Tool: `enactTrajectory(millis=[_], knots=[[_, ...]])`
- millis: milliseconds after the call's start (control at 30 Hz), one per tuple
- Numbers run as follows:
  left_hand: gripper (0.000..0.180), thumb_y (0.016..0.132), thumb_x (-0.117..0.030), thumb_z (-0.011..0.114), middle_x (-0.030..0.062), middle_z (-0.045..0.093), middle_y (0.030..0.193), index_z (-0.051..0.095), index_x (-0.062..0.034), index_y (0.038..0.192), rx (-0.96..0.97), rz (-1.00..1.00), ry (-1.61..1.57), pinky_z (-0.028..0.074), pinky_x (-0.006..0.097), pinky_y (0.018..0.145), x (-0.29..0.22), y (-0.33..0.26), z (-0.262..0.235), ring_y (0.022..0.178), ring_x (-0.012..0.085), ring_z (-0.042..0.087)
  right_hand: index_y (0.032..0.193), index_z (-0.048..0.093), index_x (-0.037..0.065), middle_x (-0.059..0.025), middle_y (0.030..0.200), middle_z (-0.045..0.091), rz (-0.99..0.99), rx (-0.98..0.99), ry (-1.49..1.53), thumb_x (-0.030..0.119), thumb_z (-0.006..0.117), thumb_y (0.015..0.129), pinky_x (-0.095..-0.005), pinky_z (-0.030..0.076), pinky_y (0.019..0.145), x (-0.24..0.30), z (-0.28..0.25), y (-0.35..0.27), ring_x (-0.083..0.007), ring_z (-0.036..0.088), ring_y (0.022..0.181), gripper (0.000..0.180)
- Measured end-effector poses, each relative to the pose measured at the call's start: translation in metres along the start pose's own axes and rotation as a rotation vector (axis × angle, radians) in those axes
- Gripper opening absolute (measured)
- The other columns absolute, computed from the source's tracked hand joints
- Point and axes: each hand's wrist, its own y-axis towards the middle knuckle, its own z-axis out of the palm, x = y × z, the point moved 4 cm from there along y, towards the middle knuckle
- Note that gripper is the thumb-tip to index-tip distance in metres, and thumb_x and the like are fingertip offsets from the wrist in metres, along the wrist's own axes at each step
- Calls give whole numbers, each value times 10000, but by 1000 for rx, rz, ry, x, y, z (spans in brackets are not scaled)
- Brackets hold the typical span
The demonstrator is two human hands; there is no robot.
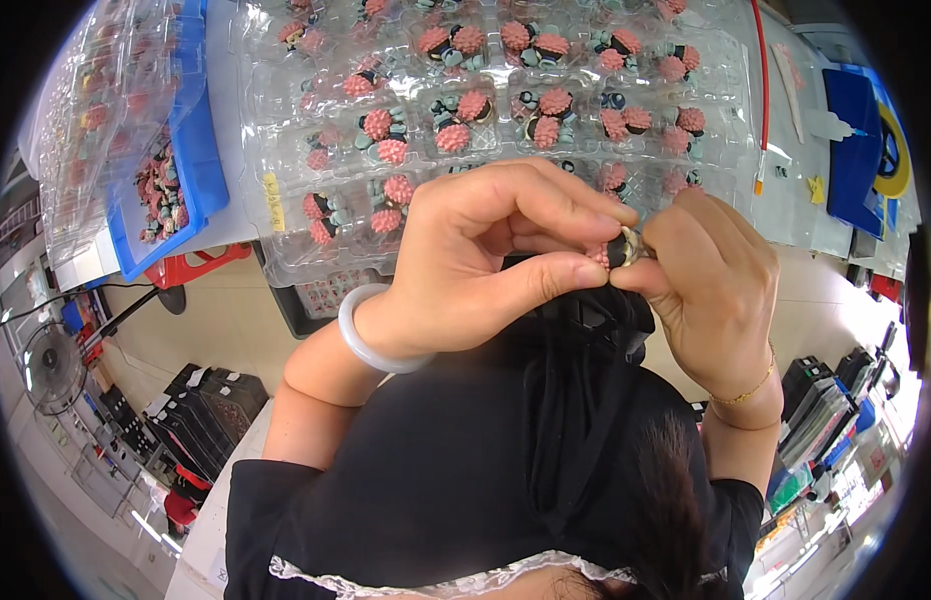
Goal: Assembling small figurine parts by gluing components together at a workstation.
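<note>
While both wrists bend inward, the left hand [495, 250] and right hand [710, 285] pinch a small pink-and-black ornament [617, 250] between fingertips, just below the clear compartment tray [285, 150].

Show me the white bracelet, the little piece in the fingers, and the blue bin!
White bracelet [370, 345]: head view, on the band's lower curve at the left wrist.
Little piece [617, 250]: head view, on its dark middle, pinched between both hands.
Blue bin [200, 165]: head view, on its right wall.
</note>
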Motion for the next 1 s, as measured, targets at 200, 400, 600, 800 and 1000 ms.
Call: enactTrajectory(millis=[200, 400, 600, 800, 1000], knots=[[173, 683, 14, 663, 202, 564, 944, 543, -4, 808, -34, 43, 126, 481, 245, 667, 0, 1, -2, 732, 135, 566, 638, 439, 33, -88, 575, 388, 31, 9, -13, 331, 557, 747, -341, 323, 457, 2, 0, -2, -273, 415, 510, 339], [190, 659, 41, 675, 187, 558, 924, 543, 0, 791, -33, 78, 144, 488, 271, 692, -1, 1, -2, 785, 174, 579, 647, 444, 30, -91, 580, 394, 81, -11, 17, 341, 544, 757, -346, 328, 464, 1, 1, -1, -278, 422, 519, 345], [187, 658, 42, 676, 184, 557, 924, 548, 0, 788, -18, 98, 171, 491, 265, 685, 0, 1, -2, 792, 177, 581, 659, 447, 29, -93, 584, 394, 70, 7, 21, 341, 545, 754, -351, 327, 468, 0, 1, -2, -285, 420, 522, 341], [181, 661, 42, 674, 182, 559, 918, 550, 3, 788, -16, 84, 171, 493, 255, 669, 0, 1, -1, 789, 171, 580, 653, 443, 29, -93, 580, 396, 88, 7, 57, 328, 549, 755, -350, 328, 465, -1, 2, -4, -286, 423, 518, 334], [183, 679, 23, 666, 186, 555, 939, 546, 10, 816, -6, 102, 180, 491, 260, 680, 0, 2, -1, 795, 171, 577, 655, 440, 29, -91, 582, 403, 67, 3, 105, 327, 544, 767, -345, 330, 465, -4, 4, -4, -281, 432, 520, 335]])
